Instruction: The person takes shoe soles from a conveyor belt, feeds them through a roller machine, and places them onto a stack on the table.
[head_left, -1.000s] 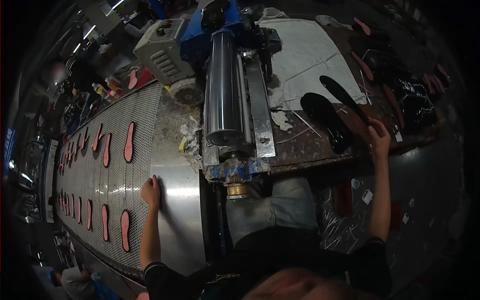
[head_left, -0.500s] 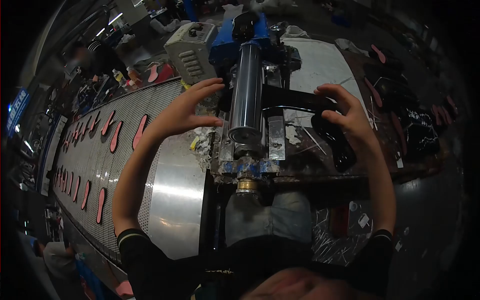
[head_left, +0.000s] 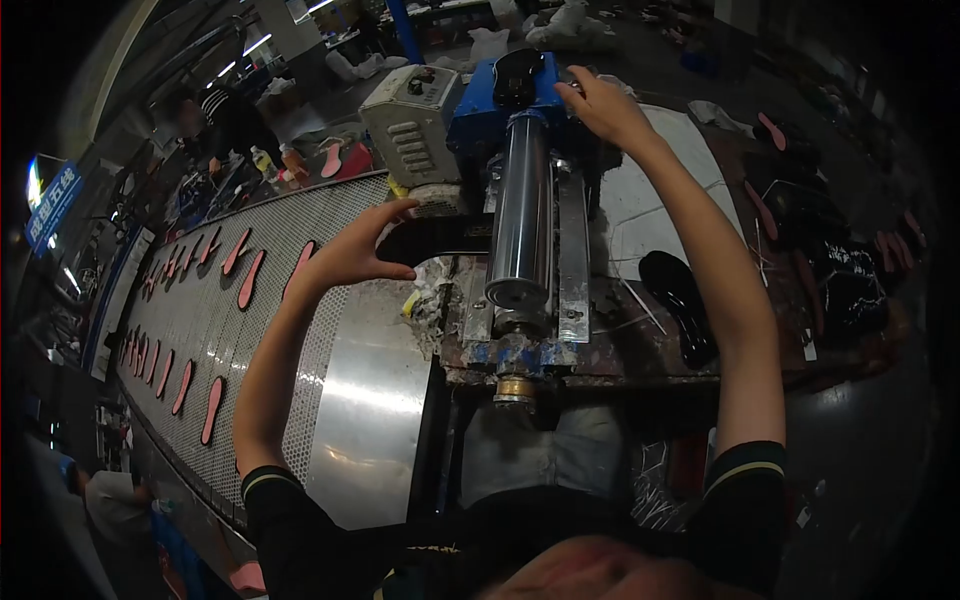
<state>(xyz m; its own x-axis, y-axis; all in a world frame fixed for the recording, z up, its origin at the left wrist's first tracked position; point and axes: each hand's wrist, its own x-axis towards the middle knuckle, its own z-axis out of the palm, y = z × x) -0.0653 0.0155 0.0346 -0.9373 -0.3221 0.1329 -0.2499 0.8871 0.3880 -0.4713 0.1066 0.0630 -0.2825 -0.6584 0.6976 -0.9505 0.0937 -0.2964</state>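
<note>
A black, flat, strap-like piece [head_left: 440, 236] sticks out to the left from under a shiny metal roller [head_left: 522, 215]. My left hand [head_left: 352, 248] is around its free end, with thumb and fingers spread apart; whether they touch it I cannot tell. My right hand [head_left: 608, 108] reaches to the far right corner of the blue block [head_left: 485, 112] behind the roller, thumb and forefinger apart. On that block lies a glossy black sole-shaped piece [head_left: 517, 77]. Another glossy black sole-shaped piece [head_left: 680, 305] rests on the bench, below my right forearm.
Pink sole-shaped pieces [head_left: 212, 410] lie in rows on a perforated belt [head_left: 225, 340] at the left. A grey metal box [head_left: 410, 130] stands behind it. Glossy black pieces [head_left: 845, 290] are piled at the right, near pink ones. A person in striped clothing [head_left: 235, 115] is far left.
My right hand has left the black strap-like piece's right side and moved up to the blue block. The piece has shifted left through the roller, toward my left hand. The view has tilted slightly.
</note>
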